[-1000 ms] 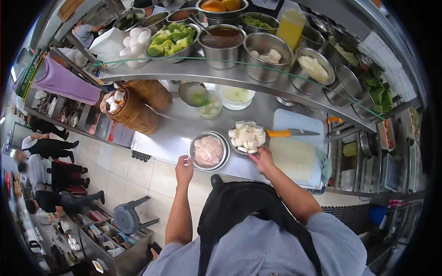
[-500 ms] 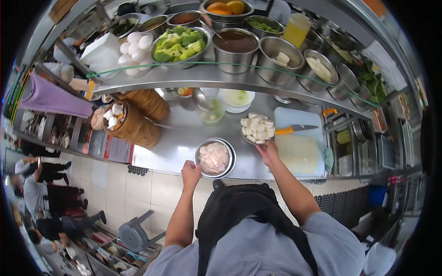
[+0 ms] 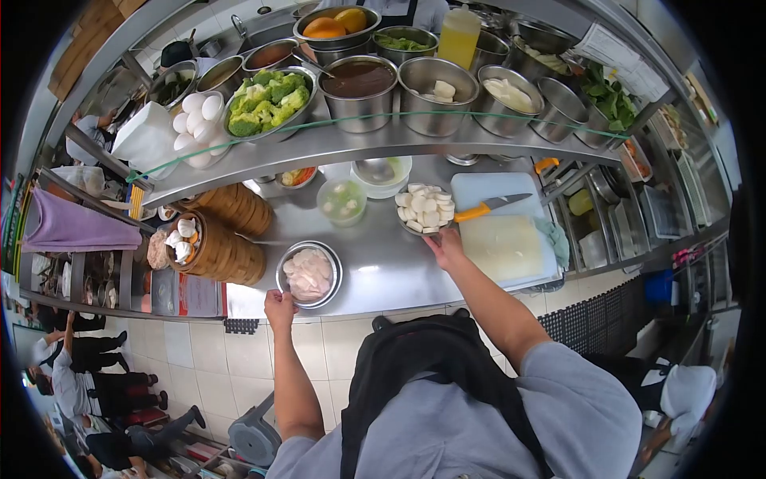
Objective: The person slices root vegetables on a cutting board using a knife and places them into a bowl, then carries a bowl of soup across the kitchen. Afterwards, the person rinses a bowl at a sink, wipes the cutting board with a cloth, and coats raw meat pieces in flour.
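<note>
My left hand [image 3: 281, 310] pinches the near-left rim of a round metal bowl [image 3: 336, 275] on the steel counter. Pale pink raw meat slices [image 3: 309, 273] fill it, possibly chicken or fish; I cannot tell which. My right hand [image 3: 444, 246] is closed on the near edge of a smaller bowl [image 3: 411, 230] heaped with thick white round slices [image 3: 424, 207]. To the right of that bowl, an orange-handled knife [image 3: 493, 206] lies across the cutting board [image 3: 511, 247]. Behind the two bowls, a clear tub [image 3: 341, 201] contains pale green liquid with whitish pieces.
Bamboo steamers [image 3: 219, 247] are stacked at the counter's left. Overhead, a steel shelf [image 3: 359, 142] holds broccoli [image 3: 269, 102], eggs [image 3: 197, 120], a pot of brown sauce [image 3: 359, 84] and several metal containers. A green cloth [image 3: 552, 239] hangs by the board. Co-workers [image 3: 678, 399] stand behind on both sides.
My left hand and the meat bowl have moved left along the counter, away from the other bowl. My right hand stays at the bowl of white slices. The camera view has shifted.
</note>
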A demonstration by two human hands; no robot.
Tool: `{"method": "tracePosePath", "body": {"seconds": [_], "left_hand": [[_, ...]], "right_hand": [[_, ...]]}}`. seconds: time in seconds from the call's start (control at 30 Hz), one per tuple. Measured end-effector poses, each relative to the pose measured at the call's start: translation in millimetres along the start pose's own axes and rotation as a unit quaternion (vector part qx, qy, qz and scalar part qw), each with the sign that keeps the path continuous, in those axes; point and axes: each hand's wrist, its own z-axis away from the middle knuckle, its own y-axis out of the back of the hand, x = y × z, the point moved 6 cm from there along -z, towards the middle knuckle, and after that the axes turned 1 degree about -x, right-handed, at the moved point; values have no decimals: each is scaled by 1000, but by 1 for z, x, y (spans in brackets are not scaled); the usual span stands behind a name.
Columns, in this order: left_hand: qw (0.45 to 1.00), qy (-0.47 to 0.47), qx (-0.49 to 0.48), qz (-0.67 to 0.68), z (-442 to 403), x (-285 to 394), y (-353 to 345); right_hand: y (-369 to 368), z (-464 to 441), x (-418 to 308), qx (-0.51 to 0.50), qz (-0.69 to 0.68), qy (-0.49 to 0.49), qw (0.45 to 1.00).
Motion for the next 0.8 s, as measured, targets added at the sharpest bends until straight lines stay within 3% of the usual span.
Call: {"method": "tracePosePath", "body": {"seconds": [0.23, 0.47, 0.53, 0.6, 0.73, 0.8], "left_hand": [[996, 36, -34, 77, 7, -15, 6], [995, 53, 36, 82, 75, -73, 22], [994, 80, 17, 70, 106, -104, 15], [993, 109, -11, 52, 139, -138, 5], [981, 169, -98, -18, 223, -186, -6], [966, 205, -129, -87, 254, -270, -2]], "right_hand": [[-3, -7, 0, 12, -21, -2, 1000], [0, -20, 4, -8, -55, -29, 998], [8, -31, 11, -14, -46, -43, 998], [21, -31, 21, -7, -4, -116, 993], [55, 29, -27, -26, 102, -173, 979], [103, 30, -97, -51, 320, 104, 940]]}}
